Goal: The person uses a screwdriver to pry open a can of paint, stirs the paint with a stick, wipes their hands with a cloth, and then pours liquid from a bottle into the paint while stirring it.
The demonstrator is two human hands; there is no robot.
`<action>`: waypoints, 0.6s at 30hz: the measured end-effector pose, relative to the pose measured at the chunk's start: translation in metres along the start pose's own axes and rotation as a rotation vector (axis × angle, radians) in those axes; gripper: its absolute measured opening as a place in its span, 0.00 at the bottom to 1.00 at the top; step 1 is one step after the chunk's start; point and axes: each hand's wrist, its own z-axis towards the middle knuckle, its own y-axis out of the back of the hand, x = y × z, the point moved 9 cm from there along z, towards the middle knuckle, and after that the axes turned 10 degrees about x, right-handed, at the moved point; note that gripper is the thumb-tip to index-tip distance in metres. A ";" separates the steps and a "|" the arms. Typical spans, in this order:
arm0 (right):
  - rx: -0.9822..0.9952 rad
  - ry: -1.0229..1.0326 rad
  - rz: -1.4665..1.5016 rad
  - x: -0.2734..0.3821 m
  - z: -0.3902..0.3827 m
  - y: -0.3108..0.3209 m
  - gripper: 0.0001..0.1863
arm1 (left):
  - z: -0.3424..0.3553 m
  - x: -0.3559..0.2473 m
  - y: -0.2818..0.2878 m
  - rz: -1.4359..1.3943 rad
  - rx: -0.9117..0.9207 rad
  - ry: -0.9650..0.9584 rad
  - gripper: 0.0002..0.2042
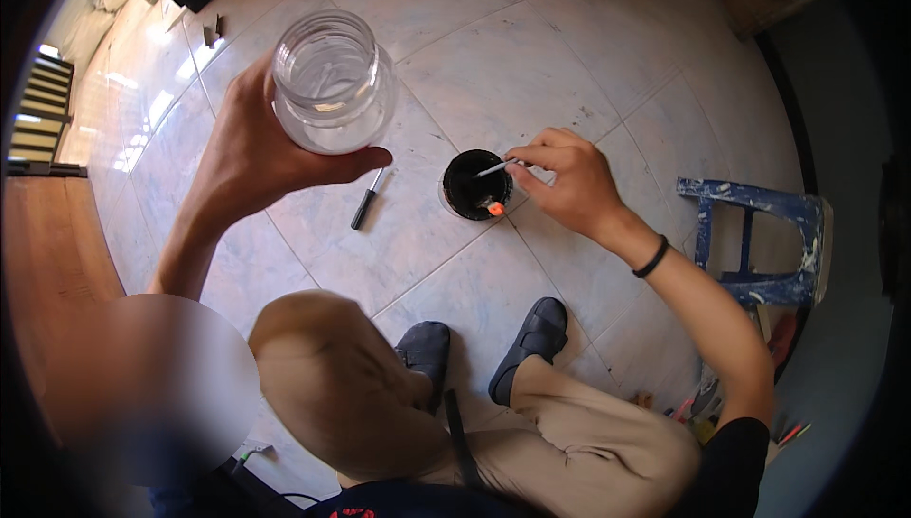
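Note:
My left hand [249, 153] holds up a clear glass jar [331, 82], open end toward the camera, with clear liquid inside. My right hand [569, 176] pinches a thin light stick [494, 169] whose end dips into a small round container of black liquid [474, 184] on the tiled floor. An orange tip [495, 208] shows at the container's near rim. A black marker-like tool [367, 198] lies on the floor between the two hands.
A blue paint-stained stool [759, 238] stands to the right. My knees and dark shoes [527, 347] are below the container. A wooden surface [47, 271] lies at left. Dark objects sit at the far edge of the floor.

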 end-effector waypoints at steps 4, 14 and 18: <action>0.149 -0.068 0.014 -0.027 0.023 -0.055 0.07 | -0.001 0.020 -0.013 -0.079 -0.014 0.007 0.38; 0.199 -0.104 0.062 -0.019 0.015 -0.057 0.21 | -0.029 0.090 -0.072 -0.256 0.086 0.238 0.38; 0.315 -0.001 0.021 -0.012 -0.033 -0.085 0.22 | -0.037 0.104 -0.105 -0.265 0.125 0.255 0.38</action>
